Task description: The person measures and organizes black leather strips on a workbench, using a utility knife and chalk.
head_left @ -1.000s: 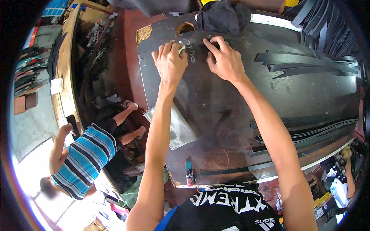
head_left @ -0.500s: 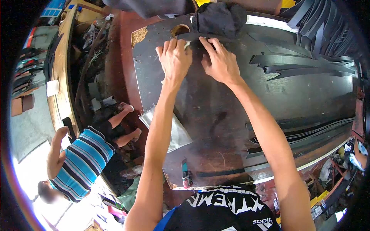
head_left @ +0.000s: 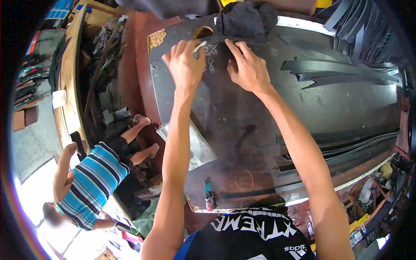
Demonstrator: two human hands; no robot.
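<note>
Starting far left: person in striped shirt (head_left: 93, 182), beside the bench. Left hand (head_left: 185, 65), fingers pinched together on a pale chalk (head_left: 199, 46), tip at the white marks (head_left: 211, 55) on the dark sheet (head_left: 242, 125). Right hand (head_left: 249, 69) just beside, fingers spread flat on the sheet. Black strips (head_left: 342, 71) far right.

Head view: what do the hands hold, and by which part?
The left hand pinches a chalk stick by one end; the right hand holds nothing, lying flat on the dark sheet.
</note>
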